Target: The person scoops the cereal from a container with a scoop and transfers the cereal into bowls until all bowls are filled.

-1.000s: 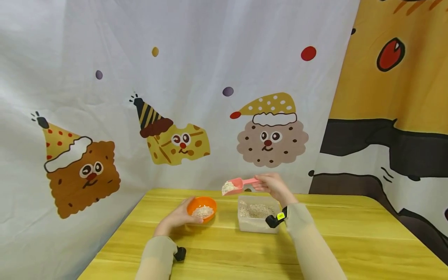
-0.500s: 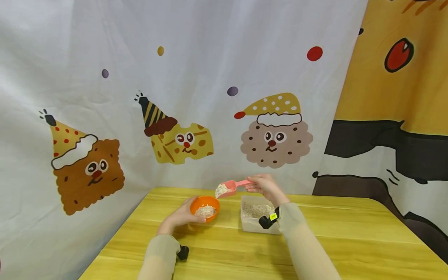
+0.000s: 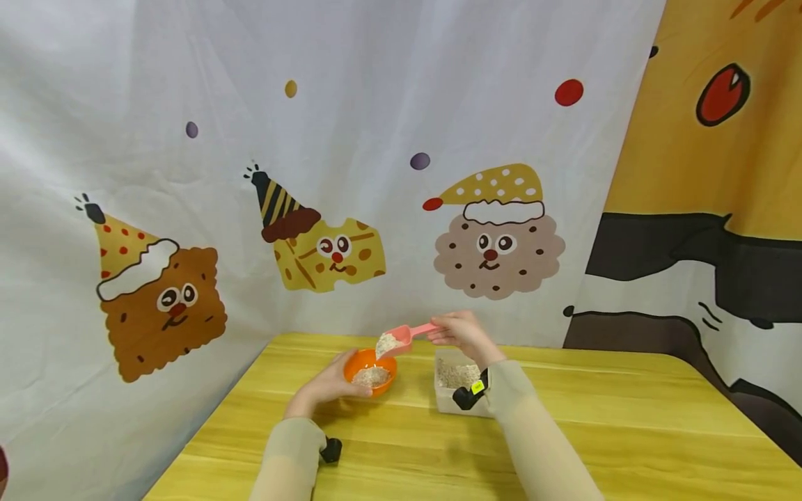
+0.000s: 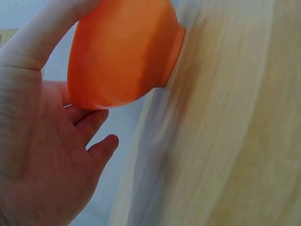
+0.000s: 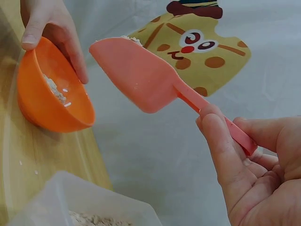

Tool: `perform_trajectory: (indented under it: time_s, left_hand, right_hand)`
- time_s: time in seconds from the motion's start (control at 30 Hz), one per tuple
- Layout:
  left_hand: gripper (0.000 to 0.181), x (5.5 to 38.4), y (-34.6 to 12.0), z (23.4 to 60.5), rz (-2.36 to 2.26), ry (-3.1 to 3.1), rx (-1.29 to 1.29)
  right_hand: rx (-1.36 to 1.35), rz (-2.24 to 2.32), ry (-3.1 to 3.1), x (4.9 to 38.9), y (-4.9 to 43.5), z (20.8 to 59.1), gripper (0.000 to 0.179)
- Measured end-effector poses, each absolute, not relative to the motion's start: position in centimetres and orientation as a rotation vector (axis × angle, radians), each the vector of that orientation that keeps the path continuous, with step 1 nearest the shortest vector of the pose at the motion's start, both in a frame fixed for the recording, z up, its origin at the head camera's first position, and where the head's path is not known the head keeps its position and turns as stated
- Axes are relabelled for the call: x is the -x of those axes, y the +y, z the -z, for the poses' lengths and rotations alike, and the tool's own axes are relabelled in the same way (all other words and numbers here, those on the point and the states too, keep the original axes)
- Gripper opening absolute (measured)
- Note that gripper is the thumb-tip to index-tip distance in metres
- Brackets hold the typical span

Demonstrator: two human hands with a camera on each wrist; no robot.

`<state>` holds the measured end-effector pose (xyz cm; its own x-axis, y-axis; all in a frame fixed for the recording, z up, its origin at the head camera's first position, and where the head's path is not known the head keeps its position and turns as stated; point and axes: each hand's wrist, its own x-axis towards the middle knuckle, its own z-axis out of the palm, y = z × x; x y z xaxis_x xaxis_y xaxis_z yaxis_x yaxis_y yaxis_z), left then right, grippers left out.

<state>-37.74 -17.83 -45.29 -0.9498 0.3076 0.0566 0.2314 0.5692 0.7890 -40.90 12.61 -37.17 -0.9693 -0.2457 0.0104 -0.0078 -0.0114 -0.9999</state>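
Observation:
My right hand [image 3: 462, 332] pinches the handle of a pink scoop [image 5: 141, 77] between thumb and fingers. Pale flakes [image 3: 388, 342] that look like oats lie in the scoop, whose tip overlaps the far rim of an orange bowl [image 4: 124, 52] in the head view. Around the left side of that bowl curls my left hand [image 3: 328, 386], thumb at the near rim and fingers behind. The bowl stands on the table with some pale flakes in its bottom. Below my right wrist is a translucent tub [image 3: 447, 400] holding more flakes.
The wood-grain table [image 3: 401, 459] ends at a white cartoon-print curtain [image 3: 351, 139] behind it. A few pale crumbs [image 5: 35, 172] lie on the table near the bowl in the right wrist view.
My right hand has carried the loaded scoop leftward, from between tub and bowl to the bowl's far rim. The left hand keeps its hold on the bowl. The head view has shifted slightly.

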Motion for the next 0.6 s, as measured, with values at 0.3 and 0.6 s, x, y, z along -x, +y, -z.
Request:
perform_trajectory:
  time_s: [0.3, 0.6]
  left_hand:
    - [0.109, 38.1, -17.8, 45.4, -1.340, 2.695, -0.491]
    - [0.108, 37.9, -18.0, 45.6, -1.286, 2.709, -0.486]
  right_hand:
    - [0.235, 2.067, 2.134, 41.0, 11.4, 37.2, 0.027]
    - [0.288, 1.975, 2.200, 40.8, 9.9, 37.4, 0.029]
